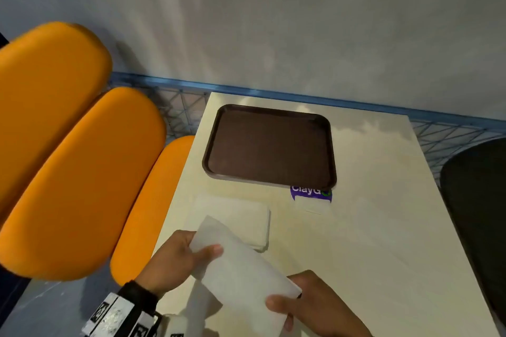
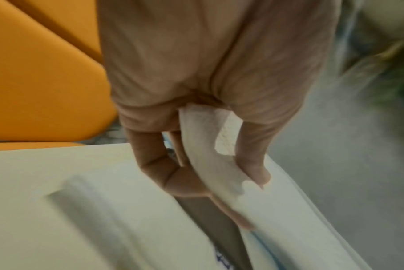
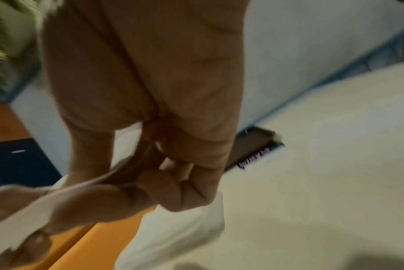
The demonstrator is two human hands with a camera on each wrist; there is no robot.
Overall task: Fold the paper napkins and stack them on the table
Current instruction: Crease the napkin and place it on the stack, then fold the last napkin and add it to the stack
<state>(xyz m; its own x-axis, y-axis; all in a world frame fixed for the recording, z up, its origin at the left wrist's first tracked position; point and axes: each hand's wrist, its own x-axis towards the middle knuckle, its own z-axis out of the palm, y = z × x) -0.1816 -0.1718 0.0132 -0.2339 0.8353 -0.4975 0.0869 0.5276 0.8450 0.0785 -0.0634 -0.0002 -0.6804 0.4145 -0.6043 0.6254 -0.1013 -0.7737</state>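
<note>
A white paper napkin (image 1: 241, 276) hangs in the air above the near edge of the table (image 1: 383, 241), held by both hands. My left hand (image 1: 175, 260) pinches its far left end between thumb and fingers; the left wrist view shows the napkin (image 2: 210, 157) clamped there. My right hand (image 1: 315, 306) pinches the near right end, thumb on top. Just beyond the held napkin, a stack of white napkins (image 1: 241, 216) lies flat on the table. In the right wrist view the fingers (image 3: 173, 190) curl round the napkin edge (image 3: 34, 206).
A dark brown tray (image 1: 271, 145) sits at the far side of the table, with a purple-and-white sticker (image 1: 312, 197) at its near right corner. Orange seat cushions (image 1: 82, 172) lie left of the table. A black chair (image 1: 479, 213) stands on the right.
</note>
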